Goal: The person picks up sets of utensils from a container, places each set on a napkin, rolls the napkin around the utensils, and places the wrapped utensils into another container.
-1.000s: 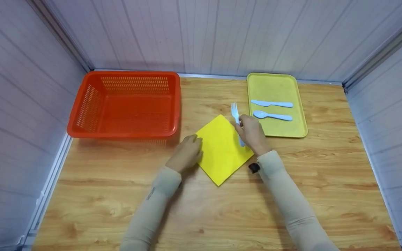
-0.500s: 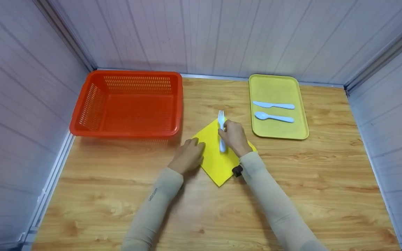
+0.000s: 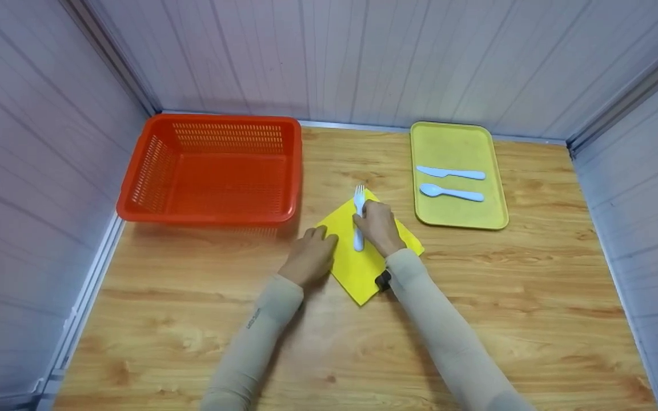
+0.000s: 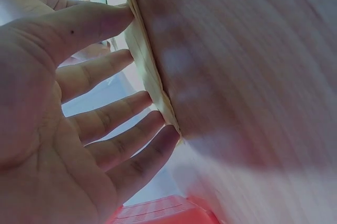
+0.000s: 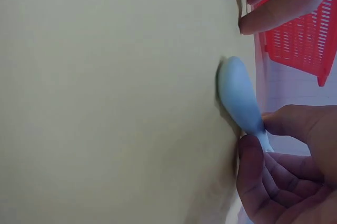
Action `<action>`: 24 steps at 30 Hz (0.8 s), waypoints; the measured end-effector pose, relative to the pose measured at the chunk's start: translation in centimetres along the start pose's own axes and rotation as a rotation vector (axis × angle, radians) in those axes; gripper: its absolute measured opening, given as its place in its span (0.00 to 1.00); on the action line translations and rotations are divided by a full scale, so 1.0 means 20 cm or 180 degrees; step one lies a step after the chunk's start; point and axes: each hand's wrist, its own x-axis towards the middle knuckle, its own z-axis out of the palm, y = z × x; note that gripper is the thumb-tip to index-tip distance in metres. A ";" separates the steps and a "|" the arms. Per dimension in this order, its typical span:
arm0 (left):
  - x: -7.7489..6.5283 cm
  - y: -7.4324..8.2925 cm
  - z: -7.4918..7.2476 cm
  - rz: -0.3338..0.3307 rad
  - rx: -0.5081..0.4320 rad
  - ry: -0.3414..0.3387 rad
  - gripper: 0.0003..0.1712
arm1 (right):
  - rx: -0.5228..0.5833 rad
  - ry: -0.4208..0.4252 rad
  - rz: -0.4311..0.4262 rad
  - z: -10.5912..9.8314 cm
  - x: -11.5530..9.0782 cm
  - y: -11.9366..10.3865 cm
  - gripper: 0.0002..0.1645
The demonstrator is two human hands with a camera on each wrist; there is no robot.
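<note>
A yellow folded napkin (image 3: 357, 279) lies turned like a diamond on the wooden table. Thumb and fingers of my right hand (image 3: 379, 227) pinch a light blue fork (image 3: 358, 241) over the napkin, its tines pointing to the far side. In the right wrist view, the rounded end of the fork's handle (image 5: 239, 92) lies right at the napkin's surface. My left hand (image 3: 309, 257) rests at the napkin's left edge. Its fingers are spread and fairly straight in the left wrist view, fingertips along the napkin's edge (image 4: 147, 69).
A red perforated basket (image 3: 209, 218) stands at the back left. At the back right, a yellow tray (image 3: 460, 214) bears a light blue knife (image 3: 452, 173) and spoon (image 3: 452, 193). Pale panel walls (image 3: 329, 63) enclose the table (image 3: 534, 319) on three sides.
My right hand has carried the fork leftward from the napkin's right side to its middle, turning it more upright in the view. My left hand has stayed at the napkin's edge.
</note>
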 end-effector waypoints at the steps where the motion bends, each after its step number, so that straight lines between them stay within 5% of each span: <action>1: 0.00 0.00 0.00 0.0001 0.0002 -0.0005 0.19 | 0.0000 0.0001 0.0000 0.00 0.00 0.00 0.10; 24: 0.00 0.00 0.00 -0.0099 0.0030 -0.0151 0.24 | -0.0048 -0.0005 -0.0014 0.02 0.00 0.01 0.15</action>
